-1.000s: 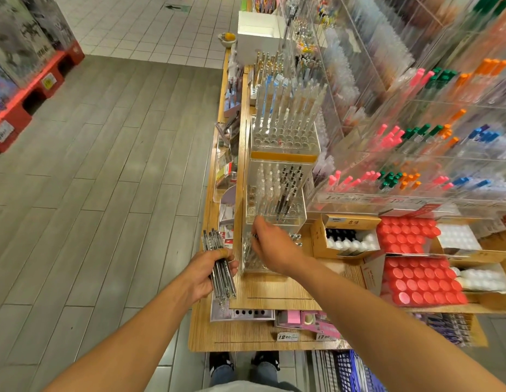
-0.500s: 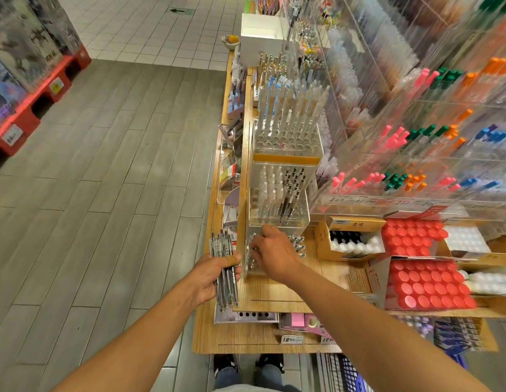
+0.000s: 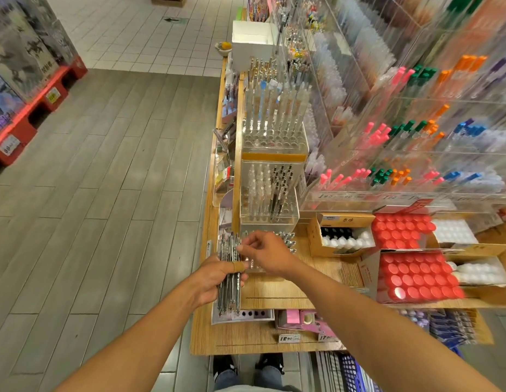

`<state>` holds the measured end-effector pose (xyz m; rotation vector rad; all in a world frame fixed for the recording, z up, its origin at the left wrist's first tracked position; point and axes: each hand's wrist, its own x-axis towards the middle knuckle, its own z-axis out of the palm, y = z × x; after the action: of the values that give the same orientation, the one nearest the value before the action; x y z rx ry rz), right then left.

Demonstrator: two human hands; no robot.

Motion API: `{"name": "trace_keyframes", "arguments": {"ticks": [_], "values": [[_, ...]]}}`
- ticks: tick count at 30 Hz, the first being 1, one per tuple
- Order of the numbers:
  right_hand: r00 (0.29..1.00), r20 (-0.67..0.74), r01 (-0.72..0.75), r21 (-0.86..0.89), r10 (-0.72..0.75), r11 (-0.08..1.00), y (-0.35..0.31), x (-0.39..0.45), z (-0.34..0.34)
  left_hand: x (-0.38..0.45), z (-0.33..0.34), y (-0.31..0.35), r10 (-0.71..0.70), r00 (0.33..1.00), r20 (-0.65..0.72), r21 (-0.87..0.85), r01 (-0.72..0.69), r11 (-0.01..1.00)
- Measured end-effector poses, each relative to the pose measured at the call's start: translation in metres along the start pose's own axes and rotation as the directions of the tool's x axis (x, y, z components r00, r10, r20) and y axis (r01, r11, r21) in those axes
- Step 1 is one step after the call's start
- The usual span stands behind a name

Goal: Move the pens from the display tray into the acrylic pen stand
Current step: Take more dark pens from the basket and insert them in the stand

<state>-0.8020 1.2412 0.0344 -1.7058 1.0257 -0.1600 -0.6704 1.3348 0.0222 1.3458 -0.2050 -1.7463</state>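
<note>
The display tray [image 3: 285, 242] is mostly hidden behind the right hand [image 3: 267, 254], so only a few silvery pen ends show past the knuckles, and the shelves at far right are blurred. The left hand [image 3: 215, 281] reaches in from below, its fingers [image 3: 237, 266] curled round an upright bundle of pens [image 3: 229, 274] at the desk [image 3: 274, 295] edge. The right hand crosses toward that bundle, thumb and forefinger pinching at a pen top, while the acrylic pen stand [image 3: 270, 199] sits just beyond, partly filled.
</note>
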Motion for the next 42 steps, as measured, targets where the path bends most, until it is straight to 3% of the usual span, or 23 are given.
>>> {"name": "trace_keyframes", "arguments": {"ticks": [6,16,21,25,30,34,38,42], "values": [[0.993,0.001,-0.116,0.121,0.117,0.986,0.005,-0.013,-0.01,0.0,0.012,0.0,0.029,0.999,0.044,0.055,-0.031,0.998],[0.979,-0.124,-0.132,0.224,0.163,0.965,0.011,-0.024,-0.023,0.007,0.031,-0.003,0.069,0.996,0.056,-0.091,-0.063,0.994],[0.978,-0.122,-0.12,0.331,0.169,0.936,0.01,-0.028,-0.024,0.007,0.037,0.001,0.073,0.994,0.075,-0.031,-0.071,0.997],[0.983,-0.132,-0.071,0.39,0.132,0.918,0.012,-0.032,-0.026,0.008,0.038,0.002,0.053,0.997,0.05,0.048,-0.055,0.997],[0.985,-0.082,-0.117,0.344,0.154,0.932,0.015,-0.036,-0.032,0.01,0.044,-0.001,0.045,0.999,0.003,0.068,-0.045,0.997],[0.971,-0.201,-0.05,0.369,0.132,0.928,0.02,-0.039,-0.05,0.011,0.049,-0.002,0.04,0.996,-0.075,0.023,-0.039,0.999],[0.922,-0.374,0.157,0.134,-0.097,0.978,0.033,-0.048,-0.075,0.009,0.044,0.0,0.029,0.99,-0.138,-0.041,-0.035,0.999],[0.933,-0.314,0.112,-0.212,-0.176,0.971,0.06,-0.054,-0.08,0.006,0.038,-0.002,0.03,0.989,-0.144,-0.065,-0.04,0.997]]}}
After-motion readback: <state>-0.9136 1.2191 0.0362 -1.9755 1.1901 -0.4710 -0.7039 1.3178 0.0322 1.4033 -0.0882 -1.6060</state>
